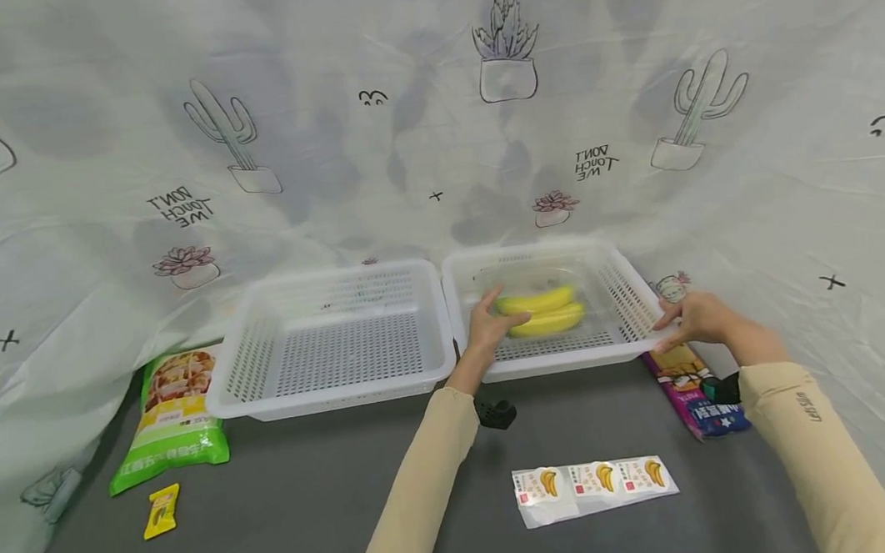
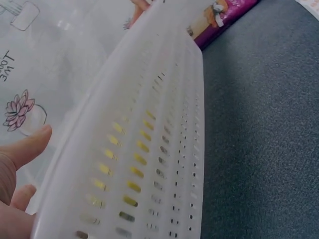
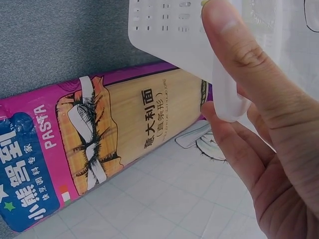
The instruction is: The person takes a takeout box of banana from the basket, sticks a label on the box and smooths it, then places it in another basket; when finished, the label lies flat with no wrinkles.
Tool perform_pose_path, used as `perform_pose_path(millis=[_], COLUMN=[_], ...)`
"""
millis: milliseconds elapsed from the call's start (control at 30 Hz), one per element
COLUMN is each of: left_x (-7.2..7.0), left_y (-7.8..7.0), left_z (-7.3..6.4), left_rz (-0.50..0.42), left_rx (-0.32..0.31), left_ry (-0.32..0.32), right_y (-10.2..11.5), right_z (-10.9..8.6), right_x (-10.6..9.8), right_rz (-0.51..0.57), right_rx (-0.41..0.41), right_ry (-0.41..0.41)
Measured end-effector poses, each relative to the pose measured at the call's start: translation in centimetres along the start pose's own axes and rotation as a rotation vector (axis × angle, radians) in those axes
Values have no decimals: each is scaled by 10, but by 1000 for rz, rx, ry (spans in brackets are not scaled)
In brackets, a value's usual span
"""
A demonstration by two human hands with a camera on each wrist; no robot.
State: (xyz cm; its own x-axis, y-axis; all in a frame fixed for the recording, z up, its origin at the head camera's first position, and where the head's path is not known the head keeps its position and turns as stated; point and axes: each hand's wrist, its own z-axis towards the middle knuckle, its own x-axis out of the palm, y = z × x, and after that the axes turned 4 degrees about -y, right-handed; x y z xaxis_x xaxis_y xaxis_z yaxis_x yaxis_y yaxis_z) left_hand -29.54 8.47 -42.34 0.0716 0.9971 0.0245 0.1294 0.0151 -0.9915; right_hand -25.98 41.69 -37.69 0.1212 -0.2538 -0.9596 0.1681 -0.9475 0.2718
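Two yellow bananas point(image 1: 542, 313) lie in the right white basket point(image 1: 559, 360), on what looks like clear plastic. My left hand point(image 1: 484, 328) reaches over this basket's near left side, its fingers spread close to the bananas. In the left wrist view its fingers point(image 2: 30, 147) show beyond the rim, and the bananas' yellow shows through the slots. At the basket's right end, my right hand point(image 1: 696, 320) pinches the rim, thumb on one side and fingers on the other. A purple pasta packet point(image 3: 94, 134) lies below that corner.
Left of the right basket stands a second white basket point(image 1: 329, 398) with nothing in it. A green food bag point(image 1: 175, 416) and a small yellow packet point(image 1: 162, 510) lie at the left. A strip of banana stickers point(image 1: 596, 490) lies in front, on the dark table point(image 1: 296, 501).
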Motion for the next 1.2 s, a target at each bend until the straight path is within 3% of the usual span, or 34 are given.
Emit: perform_pose_path(millis=[367,867,1100,1200], left_x=[4,7,7,8], left_y=[4,3,5,6], left_z=[-1,0,2,3], left_rz=[39,172,192,224], left_rx=[-41,-10,62,172], left_ry=[-28,-75,-66,-54], right_y=[2,4,3,3], right_z=[-5,-3,-2,-2], right_x=[0,-1,-1,-1], right_rz=[11,42,31,28], right_rx=[23,48,43,31], right_ry=[9,20,20,14])
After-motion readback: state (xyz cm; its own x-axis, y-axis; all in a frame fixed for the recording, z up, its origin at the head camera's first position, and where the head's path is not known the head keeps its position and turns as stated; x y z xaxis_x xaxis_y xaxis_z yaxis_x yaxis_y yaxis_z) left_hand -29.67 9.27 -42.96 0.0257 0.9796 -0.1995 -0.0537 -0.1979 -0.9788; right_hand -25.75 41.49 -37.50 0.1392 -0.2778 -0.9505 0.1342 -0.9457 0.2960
